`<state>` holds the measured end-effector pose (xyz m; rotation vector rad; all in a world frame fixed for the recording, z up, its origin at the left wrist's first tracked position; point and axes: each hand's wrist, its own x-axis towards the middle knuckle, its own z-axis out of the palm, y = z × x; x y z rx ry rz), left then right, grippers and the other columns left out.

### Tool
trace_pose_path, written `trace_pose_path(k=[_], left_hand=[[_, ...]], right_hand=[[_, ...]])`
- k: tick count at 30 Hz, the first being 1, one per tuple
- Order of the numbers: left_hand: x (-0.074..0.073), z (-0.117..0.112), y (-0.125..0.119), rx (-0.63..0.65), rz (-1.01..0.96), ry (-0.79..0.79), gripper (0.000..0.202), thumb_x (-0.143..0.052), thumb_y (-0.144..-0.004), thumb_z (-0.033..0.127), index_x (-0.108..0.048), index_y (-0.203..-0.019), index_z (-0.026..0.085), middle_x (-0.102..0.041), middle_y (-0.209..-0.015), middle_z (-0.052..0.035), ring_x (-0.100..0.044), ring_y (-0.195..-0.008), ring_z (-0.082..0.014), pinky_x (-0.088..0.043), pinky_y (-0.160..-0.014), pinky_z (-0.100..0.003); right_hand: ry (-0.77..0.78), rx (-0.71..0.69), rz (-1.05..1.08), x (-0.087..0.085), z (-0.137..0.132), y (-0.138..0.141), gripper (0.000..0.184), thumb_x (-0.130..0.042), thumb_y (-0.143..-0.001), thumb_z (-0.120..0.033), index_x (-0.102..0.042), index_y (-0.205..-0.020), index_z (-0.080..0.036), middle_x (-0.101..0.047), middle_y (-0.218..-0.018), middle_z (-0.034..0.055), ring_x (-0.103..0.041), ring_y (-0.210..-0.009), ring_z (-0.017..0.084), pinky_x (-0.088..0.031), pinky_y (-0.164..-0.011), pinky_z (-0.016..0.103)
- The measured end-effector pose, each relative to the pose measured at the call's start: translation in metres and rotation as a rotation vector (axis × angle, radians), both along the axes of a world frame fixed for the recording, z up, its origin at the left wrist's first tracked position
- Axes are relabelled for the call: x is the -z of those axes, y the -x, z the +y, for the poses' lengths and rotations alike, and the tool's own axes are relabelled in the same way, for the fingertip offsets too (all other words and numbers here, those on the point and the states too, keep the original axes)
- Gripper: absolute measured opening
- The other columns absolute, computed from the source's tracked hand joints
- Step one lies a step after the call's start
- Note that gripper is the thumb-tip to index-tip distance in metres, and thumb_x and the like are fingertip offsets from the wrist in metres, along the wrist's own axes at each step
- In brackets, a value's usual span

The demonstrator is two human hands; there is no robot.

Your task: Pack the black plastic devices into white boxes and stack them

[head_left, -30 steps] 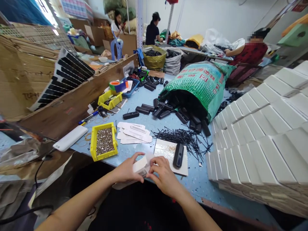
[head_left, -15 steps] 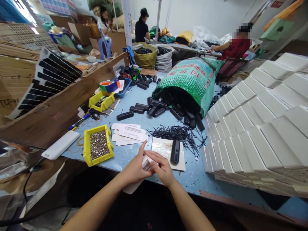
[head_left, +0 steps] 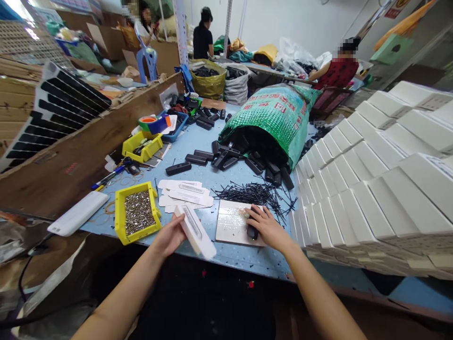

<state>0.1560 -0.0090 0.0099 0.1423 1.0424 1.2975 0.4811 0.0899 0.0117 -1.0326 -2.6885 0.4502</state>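
My left hand (head_left: 171, 237) grips a small white carton (head_left: 195, 231) by its left side, tilted above the table's front edge. A line drawing shows on the carton's face. My right hand (head_left: 266, 225) lies over a black oblong plastic device (head_left: 252, 232), fingers curled across it, so only its near end shows. That device rests on a flat white board (head_left: 230, 222). Behind the left hand lie several flattened white cartons (head_left: 186, 192). Thin black rods or screws (head_left: 247, 192) lie in a loose pile beyond the board.
A yellow bin (head_left: 120, 215) of small metal parts stands left. A green woven sack (head_left: 269, 111) spills black devices (head_left: 179, 168) onto the blue table (head_left: 152, 175). Stacked white boxes (head_left: 375, 208) wall off the right. A white power bank-like block (head_left: 79, 212) lies far left. Other people sit behind.
Both hands were together on the carton. My right hand has left it and moved right onto the black device. My left hand has carried the carton slightly left, turning its printed face up.
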Motion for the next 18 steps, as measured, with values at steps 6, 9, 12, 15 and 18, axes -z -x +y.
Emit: trace_pose_path(k=[6,9,12,15,18], left_hand=[[-0.003,0.007,-0.041,-0.348,-0.180,0.179,0.016,-0.051,-0.092,0.028,-0.058,-0.101,0.017,-0.069,-0.091,-0.0069,-0.067,-0.076,-0.0173,-0.058,-0.071,-0.035],[-0.007,-0.001,-0.057,-0.163,-0.211,0.137,0.024,-0.051,-0.091,0.033,-0.058,-0.102,0.013,-0.068,-0.096,-0.0115,-0.067,-0.084,-0.0191,-0.057,-0.080,-0.036],[-0.001,-0.014,-0.046,0.046,0.208,0.014,0.051,-0.064,-0.079,0.046,-0.052,-0.117,0.014,-0.061,-0.115,-0.0159,-0.062,-0.104,-0.0281,-0.052,-0.090,-0.045],[0.011,-0.024,-0.022,0.093,0.916,-0.208,0.087,-0.083,-0.055,0.043,-0.043,-0.128,0.018,-0.054,-0.128,-0.0160,-0.054,-0.117,-0.0343,-0.046,-0.096,-0.047],[0.019,-0.025,-0.010,0.190,1.176,-0.281,0.077,-0.076,-0.064,0.037,-0.038,-0.128,0.019,-0.061,-0.112,-0.0118,-0.063,-0.099,-0.0279,-0.049,-0.088,-0.040]], right_hand=[[0.320,0.391,1.230,-0.027,-0.043,0.075,0.043,-0.075,-0.074,-0.042,-0.049,-0.104,-0.024,-0.066,-0.095,0.0061,-0.067,-0.087,0.024,-0.054,-0.082,0.047],[0.229,0.330,1.277,-0.026,-0.060,0.116,0.046,-0.081,-0.068,-0.040,-0.051,-0.098,-0.023,-0.058,-0.121,0.0117,-0.059,-0.109,0.027,-0.048,-0.093,0.048],[0.197,0.255,1.223,-0.017,-0.063,0.131,0.053,-0.082,-0.069,-0.034,-0.049,-0.109,-0.026,-0.062,-0.110,0.0078,-0.062,-0.101,0.023,-0.049,-0.090,0.041],[0.349,0.009,1.049,-0.008,-0.041,0.143,0.045,-0.068,-0.079,-0.052,-0.053,-0.113,-0.026,-0.065,-0.098,0.0056,-0.064,-0.090,0.022,-0.051,-0.082,0.035],[0.342,0.049,0.704,0.002,0.010,0.168,0.037,-0.045,-0.093,-0.050,-0.065,-0.097,-0.019,-0.064,-0.102,0.0105,-0.059,-0.101,0.025,-0.046,-0.092,0.039]])
